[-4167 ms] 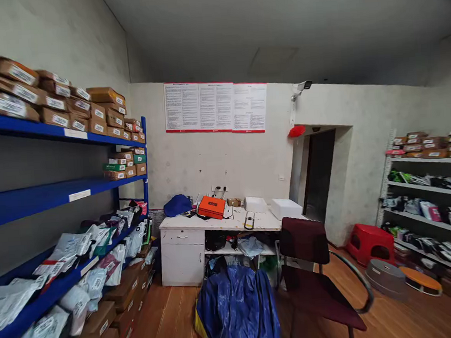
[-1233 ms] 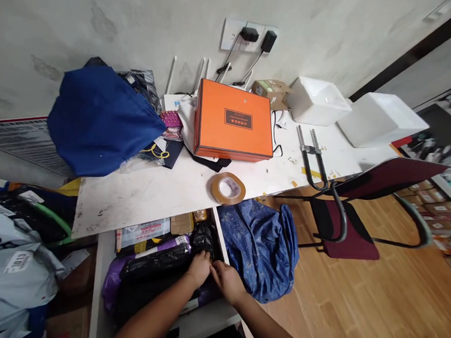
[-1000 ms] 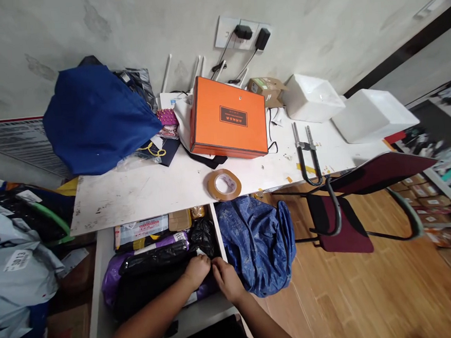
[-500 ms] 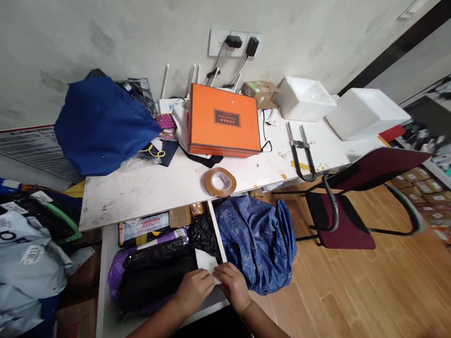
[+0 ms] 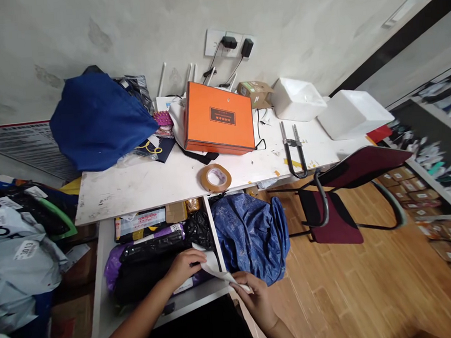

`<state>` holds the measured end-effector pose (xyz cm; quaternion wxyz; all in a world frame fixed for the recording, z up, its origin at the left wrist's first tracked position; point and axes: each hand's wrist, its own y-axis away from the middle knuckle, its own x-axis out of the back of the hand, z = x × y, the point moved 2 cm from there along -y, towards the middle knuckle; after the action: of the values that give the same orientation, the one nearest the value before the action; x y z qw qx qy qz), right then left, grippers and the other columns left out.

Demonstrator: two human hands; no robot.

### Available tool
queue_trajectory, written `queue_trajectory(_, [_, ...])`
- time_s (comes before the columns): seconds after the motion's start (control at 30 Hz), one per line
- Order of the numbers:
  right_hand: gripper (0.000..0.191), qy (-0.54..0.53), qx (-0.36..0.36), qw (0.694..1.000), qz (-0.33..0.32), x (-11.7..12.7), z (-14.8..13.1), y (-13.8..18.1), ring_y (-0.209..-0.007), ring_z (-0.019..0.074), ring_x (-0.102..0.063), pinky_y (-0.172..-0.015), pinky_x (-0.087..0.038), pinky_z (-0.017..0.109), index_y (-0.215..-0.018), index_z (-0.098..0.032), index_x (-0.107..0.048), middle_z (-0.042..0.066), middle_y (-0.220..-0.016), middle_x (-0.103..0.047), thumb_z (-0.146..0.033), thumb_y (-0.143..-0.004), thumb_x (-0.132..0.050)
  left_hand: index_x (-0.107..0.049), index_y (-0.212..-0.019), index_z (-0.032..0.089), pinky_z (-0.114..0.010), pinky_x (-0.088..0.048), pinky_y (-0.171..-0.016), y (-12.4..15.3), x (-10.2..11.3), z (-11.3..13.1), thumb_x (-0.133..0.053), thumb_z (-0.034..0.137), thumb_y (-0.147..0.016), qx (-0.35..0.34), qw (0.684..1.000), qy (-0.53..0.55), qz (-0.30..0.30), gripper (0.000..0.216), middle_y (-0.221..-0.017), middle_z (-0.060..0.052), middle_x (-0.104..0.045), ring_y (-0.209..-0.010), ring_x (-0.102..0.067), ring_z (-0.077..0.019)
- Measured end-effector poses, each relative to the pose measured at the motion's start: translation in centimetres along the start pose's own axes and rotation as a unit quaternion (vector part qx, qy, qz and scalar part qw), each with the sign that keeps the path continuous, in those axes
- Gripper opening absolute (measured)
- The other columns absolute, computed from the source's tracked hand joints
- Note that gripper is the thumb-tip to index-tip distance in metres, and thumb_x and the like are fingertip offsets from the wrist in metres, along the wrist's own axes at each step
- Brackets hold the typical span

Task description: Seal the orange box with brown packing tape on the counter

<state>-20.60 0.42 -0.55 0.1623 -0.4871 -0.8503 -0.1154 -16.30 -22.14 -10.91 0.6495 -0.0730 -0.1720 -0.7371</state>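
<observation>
A folded white sheet that looks like paper (image 5: 212, 261) stretches between my two hands above the open drawer (image 5: 219, 241). With its fingers closed at the sheet's upper left part, my left hand (image 5: 186, 267) reaches over the drawer. My right hand (image 5: 255, 296) pinches the sheet's narrow right end between thumb and fingers, just past the drawer's right wall. Under and left of my left hand lie black and purple wrapped packages (image 5: 147, 269). A crumpled black plastic bag (image 5: 199, 228) sits behind the sheet.
On the white table (image 5: 134, 188) are a tape roll (image 5: 226, 179), an orange box (image 5: 218, 118) and a dark blue bag (image 5: 98, 121). A blue sack (image 5: 249, 234) stands right of the drawer, near a maroon chair (image 5: 341, 228). Grey parcels (image 5: 23, 265) pile up at left.
My hands have moved apart: the right one went right and slightly down with the sheet's end, the left one slightly up. More of the sheet shows now. The view has shifted slightly.
</observation>
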Motion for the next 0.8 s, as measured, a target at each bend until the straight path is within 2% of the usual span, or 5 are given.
queue_trajectory(0.07, [0.015, -0.055, -0.089, 0.992, 0.070, 0.0, 0.7, -0.2, -0.064, 0.0172, -0.065, -0.059, -0.052, 0.026, -0.074, -0.019, -0.067, 0.003, -0.068, -0.070, -0.034, -0.079, -0.068, -0.075, -0.085, 0.022, -0.031, -0.051, -0.093, -0.1, -0.2, 0.7, -0.064, 0.017, -0.078, 0.000, 1.000, 0.024, -0.006, 0.014, -0.098, -0.005, -0.075, -0.098, -0.067, -0.0173])
queue_trajectory(0.2, [0.038, -0.188, -0.225, 0.928, 0.231, -0.2, 1.9, -0.8, -0.060, 0.0151, -0.060, -0.057, -0.051, 0.025, -0.075, -0.016, -0.064, 0.001, -0.064, -0.067, -0.049, -0.061, -0.079, -0.073, -0.085, 0.018, -0.028, -0.051, -0.086, -0.5, -0.5, 1.4, -0.062, 0.026, -0.081, 0.029, 0.998, 0.055, -0.013, 0.015, -0.092, -0.005, -0.075, -0.090, -0.068, -0.0168])
queue_trajectory(0.5, [0.048, -0.253, -0.253, 0.870, 0.340, 0.6, 3.0, -2.8, -0.075, 0.0196, -0.068, -0.067, -0.055, 0.032, -0.090, -0.017, -0.060, 0.006, -0.084, -0.073, -0.058, -0.067, -0.071, -0.067, -0.082, 0.017, -0.024, -0.046, -0.074, -2.9, -1.3, 2.3, -0.063, 0.030, -0.076, 0.100, 0.992, 0.055, -0.044, 0.015, -0.082, 0.001, -0.072, -0.079, -0.063, -0.0150])
queue_trajectory(0.63, [0.047, -0.237, -0.216, 0.884, 0.341, 1.6, 2.6, -3.5, -0.071, 0.0181, -0.066, -0.066, -0.054, 0.031, -0.081, -0.018, -0.060, 0.003, -0.074, -0.070, -0.057, -0.060, -0.076, -0.069, -0.080, 0.017, -0.025, -0.044, -0.072, -3.5, -1.2, 2.0, -0.059, 0.032, -0.078, 0.117, 0.992, 0.039, -0.026, 0.018, -0.080, 0.000, -0.073, -0.076, -0.063, -0.0161])
queue_trajectory(0.8, [0.034, -0.169, -0.173, 0.923, 0.299, 2.8, 1.4, -2.2, -0.060, 0.0137, -0.058, -0.061, -0.049, 0.027, -0.061, -0.017, -0.059, -0.001, -0.061, -0.063, -0.039, -0.056, -0.084, -0.071, -0.084, 0.017, -0.028, -0.046, -0.075, -3.7, -0.9, 0.7, -0.057, 0.032, -0.079, 0.135, 0.990, 0.028, 0.025, 0.021, -0.085, -0.004, -0.075, -0.081, -0.066, -0.0195])
